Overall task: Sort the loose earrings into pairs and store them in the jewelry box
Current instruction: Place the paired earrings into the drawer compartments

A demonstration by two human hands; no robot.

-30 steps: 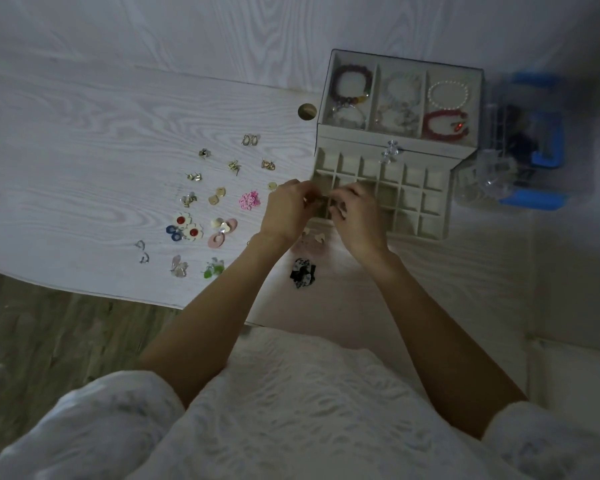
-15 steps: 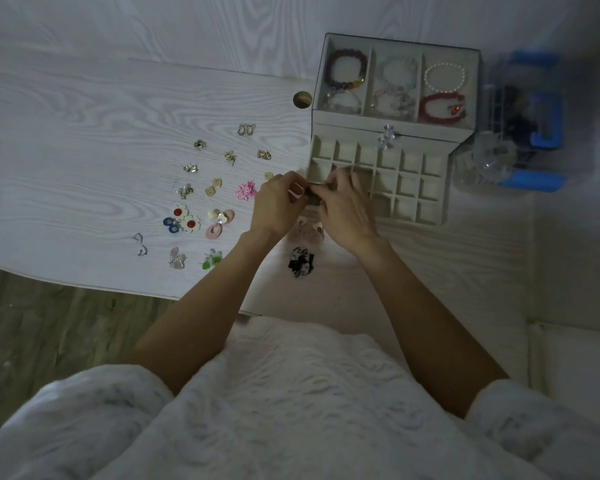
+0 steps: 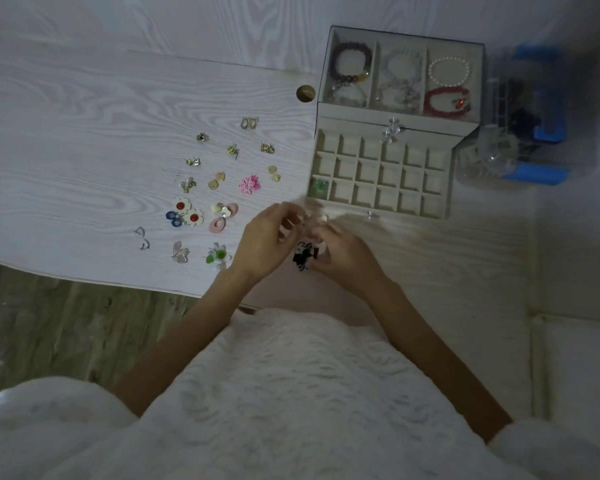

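Observation:
The beige jewelry box [image 3: 392,114] stands at the back right with its gridded drawer [image 3: 433,209] pulled out. A green earring pair [image 3: 317,188] lies in the drawer's near-left compartment. My left hand [image 3: 267,239] and my right hand [image 3: 345,256] meet just in front of the drawer, fingers curled. Each pinches a pale pink earring [image 3: 314,222], which is blurred. A black earring pair [image 3: 303,257] lies on the table between my hands. Several loose earrings are spread out to the left, among them a pink flower pair [image 3: 250,184] and red-centred white flowers [image 3: 187,211].
Bracelets fill the box's top tray [image 3: 400,76]. A clear container with blue parts [image 3: 520,133] stands right of the box. A round hole [image 3: 305,93] is in the table left of the box. The table's front edge [image 3: 84,280] runs close to my body.
My hands drew back from the drawer's near-left compartment, where the green earrings now lie. They now hold the pale earrings in front of the drawer.

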